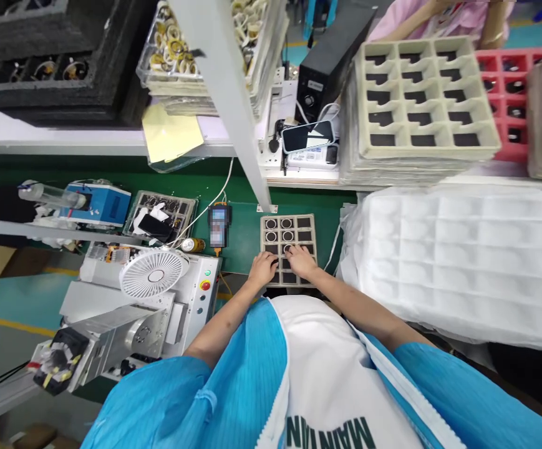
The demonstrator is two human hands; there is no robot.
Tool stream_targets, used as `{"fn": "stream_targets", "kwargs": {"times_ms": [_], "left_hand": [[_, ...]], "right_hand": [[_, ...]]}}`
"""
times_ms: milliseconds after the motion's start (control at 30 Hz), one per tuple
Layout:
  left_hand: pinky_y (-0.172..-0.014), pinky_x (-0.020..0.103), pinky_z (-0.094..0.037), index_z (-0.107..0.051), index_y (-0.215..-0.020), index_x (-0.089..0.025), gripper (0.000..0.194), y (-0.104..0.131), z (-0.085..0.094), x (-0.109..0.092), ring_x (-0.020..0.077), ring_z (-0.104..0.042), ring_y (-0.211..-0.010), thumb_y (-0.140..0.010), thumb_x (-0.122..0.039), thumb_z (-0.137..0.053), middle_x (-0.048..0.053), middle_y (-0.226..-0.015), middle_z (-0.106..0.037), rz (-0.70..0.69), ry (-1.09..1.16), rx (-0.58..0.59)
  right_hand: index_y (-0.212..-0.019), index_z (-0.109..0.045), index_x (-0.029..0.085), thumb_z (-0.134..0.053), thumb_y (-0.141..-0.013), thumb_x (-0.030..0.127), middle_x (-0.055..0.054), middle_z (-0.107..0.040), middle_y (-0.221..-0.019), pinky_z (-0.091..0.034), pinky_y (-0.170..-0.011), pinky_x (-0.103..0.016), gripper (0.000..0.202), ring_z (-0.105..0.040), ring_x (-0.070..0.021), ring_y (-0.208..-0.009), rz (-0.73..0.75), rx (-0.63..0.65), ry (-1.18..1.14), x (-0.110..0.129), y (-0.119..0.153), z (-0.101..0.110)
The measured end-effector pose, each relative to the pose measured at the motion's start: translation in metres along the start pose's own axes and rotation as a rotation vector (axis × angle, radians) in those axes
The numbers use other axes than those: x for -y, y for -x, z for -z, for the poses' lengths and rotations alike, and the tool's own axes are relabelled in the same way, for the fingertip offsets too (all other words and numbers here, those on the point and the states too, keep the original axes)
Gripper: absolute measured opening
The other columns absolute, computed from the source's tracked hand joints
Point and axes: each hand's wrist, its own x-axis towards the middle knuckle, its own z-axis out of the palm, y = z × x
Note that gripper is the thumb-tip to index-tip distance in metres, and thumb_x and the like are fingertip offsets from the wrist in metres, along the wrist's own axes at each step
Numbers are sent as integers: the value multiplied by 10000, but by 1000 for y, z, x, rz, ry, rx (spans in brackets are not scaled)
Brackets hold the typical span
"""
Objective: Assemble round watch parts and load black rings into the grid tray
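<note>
A beige compartment tray (312, 249) lies on the green bench in front of my body. Several round metal rings (286, 223) sit in its upper left compartments, and the cells down its right side show dark bottoms. My left hand (264, 269) rests at the tray's left edge, fingers curled over a compartment; what they hold, if anything, is hidden. Over the middle column, my right hand (301, 261) has its fingertips bent together at a ring (287, 248), which they partly cover.
Left of the tray lie a handheld device (219, 226) and a can (193, 245). A white fan (154, 274) sits on a machine. White wrapped trays (458, 268) fill the right side. Stacked trays (432, 100) and a phone (308, 136) occupy the shelf; another person (406, 25) is beyond.
</note>
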Motion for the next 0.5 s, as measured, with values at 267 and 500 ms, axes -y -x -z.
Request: {"fn": "stream_targets", "kwargs": {"times_ms": [267, 500], "left_hand": [[-1098, 458, -487, -716, -1190, -175, 248, -5, -1, -18, 293, -628, -1211, -984, -218, -585, 132, -1222, -719, -130, 77, -109], [-1087, 482, -517, -736, -1083, -200, 192, -13, -16, -50, 291, -670, -1179, -972, -281, -602, 116, -1166, -747, -240, 137, -50]], "right_hand": [[-1376, -658, 118, -576, -1003, 212, -174, -679, -1344, -471, -1092, -395, 393, -631, -262, -1231, 35, -194, -407, 8, 73, 44], [-1175, -749, 198, -676, -937, 375, -79, -769, -1144, -556, -917, -349, 305, -713, -208, -980, 103, -157, -1018, -34, 215, 61]]}}
